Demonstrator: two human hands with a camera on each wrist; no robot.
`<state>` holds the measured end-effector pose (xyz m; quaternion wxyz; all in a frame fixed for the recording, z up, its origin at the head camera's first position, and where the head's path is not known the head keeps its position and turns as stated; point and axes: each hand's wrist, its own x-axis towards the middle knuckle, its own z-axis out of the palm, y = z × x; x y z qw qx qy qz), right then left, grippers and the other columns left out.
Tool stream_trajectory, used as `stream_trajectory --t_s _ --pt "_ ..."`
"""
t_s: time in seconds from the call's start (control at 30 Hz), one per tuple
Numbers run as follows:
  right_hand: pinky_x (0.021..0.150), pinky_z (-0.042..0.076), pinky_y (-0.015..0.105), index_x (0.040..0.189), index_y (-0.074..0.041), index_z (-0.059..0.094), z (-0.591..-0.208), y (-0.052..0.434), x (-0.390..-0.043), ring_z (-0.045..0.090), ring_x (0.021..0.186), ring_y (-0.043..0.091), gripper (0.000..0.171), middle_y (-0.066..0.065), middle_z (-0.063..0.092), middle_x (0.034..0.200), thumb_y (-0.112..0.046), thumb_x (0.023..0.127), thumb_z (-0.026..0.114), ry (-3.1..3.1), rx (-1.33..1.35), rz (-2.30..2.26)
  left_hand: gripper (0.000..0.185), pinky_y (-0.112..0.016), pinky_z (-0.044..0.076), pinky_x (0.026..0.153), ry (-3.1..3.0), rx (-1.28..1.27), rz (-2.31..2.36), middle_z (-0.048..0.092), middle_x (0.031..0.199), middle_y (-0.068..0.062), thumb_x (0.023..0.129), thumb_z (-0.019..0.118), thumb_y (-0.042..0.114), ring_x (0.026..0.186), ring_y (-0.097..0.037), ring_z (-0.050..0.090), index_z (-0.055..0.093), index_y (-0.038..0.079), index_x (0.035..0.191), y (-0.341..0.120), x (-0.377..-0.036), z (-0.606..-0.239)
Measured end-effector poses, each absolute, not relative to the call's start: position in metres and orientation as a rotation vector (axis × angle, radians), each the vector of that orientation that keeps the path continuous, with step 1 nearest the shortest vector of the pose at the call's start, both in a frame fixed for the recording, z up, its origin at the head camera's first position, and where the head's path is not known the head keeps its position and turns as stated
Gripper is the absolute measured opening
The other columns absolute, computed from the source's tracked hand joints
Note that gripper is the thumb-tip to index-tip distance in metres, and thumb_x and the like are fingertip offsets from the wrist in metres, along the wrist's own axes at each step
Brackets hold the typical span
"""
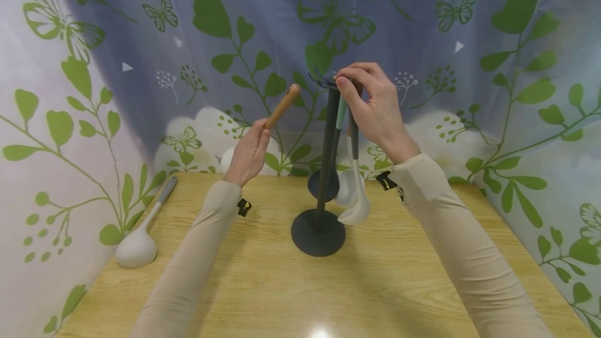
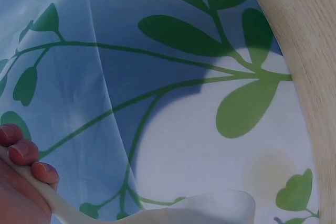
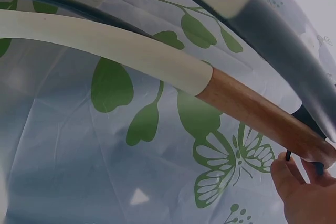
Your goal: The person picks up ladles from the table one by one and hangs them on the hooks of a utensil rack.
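Note:
My left hand (image 1: 249, 153) grips a kitchen utensil with a wooden handle (image 1: 283, 106), whose end points up and right. In the left wrist view its white neck runs to a white head (image 2: 215, 208), partly cut off by the frame. My right hand (image 1: 373, 103) holds the top of a dark utensil stand (image 1: 325, 160), fingers bent over the hooks. From the stand hang a dark ladle (image 1: 324, 185) with a green-topped handle, a white ladle (image 1: 356, 210) with a grey handle, and a white utensil with a wooden handle (image 3: 262, 111), its end right beside my right fingertips.
Another white ladle (image 1: 136, 249) with a grey handle lies at the left edge of the wooden table (image 1: 263, 286). The stand's round base (image 1: 318, 244) rests near the table's middle. A leaf-and-butterfly curtain (image 1: 263, 9) encloses the back and sides.

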<state>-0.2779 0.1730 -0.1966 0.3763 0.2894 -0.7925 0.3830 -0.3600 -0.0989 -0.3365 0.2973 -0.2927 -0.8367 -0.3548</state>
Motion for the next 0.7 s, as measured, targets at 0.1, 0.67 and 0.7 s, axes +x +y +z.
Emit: stream_trajectory --t_s 0.1,0.67,0.7 --pt "0.08 0.037 0.034 0.115 -0.012 0.072 -0.196 0.173 -0.277 0.047 0.084 0.013 0.052 0.006 0.059 0.124 -0.056 0.098 0.048 -2.041 0.732 0.975 0.059 -0.034 0.032 0.057 -2.222 -0.783 -0.986 0.045 0.081 -0.008 0.103 0.015 0.053 0.063 -0.021 0.037 0.044 0.012 0.131 -0.097 -0.359 -0.334" --pt "0.079 0.038 0.033 0.113 -0.011 0.071 -0.198 0.171 -0.28 0.047 0.081 0.01 0.048 0.008 0.057 0.122 -0.051 0.1 0.048 -2.011 0.764 0.976 0.053 -0.032 0.03 0.045 -2.168 -0.806 -1.055 0.038 0.068 -0.005 0.102 0.017 0.053 0.048 -0.019 0.033 0.046 0.012 0.12 -0.079 -0.356 -0.317" --pt "0.079 0.038 0.033 0.113 -0.011 0.071 -0.198 0.171 -0.28 0.047 0.082 0.01 0.049 0.008 0.057 0.122 -0.052 0.1 0.048 -2.01 0.766 0.975 0.053 -0.032 0.03 0.044 -2.161 -0.8 -1.061 0.039 0.068 -0.005 0.102 0.018 0.053 0.048 -0.019 0.034 0.046 0.012 0.12 -0.079 -0.356 -0.316"
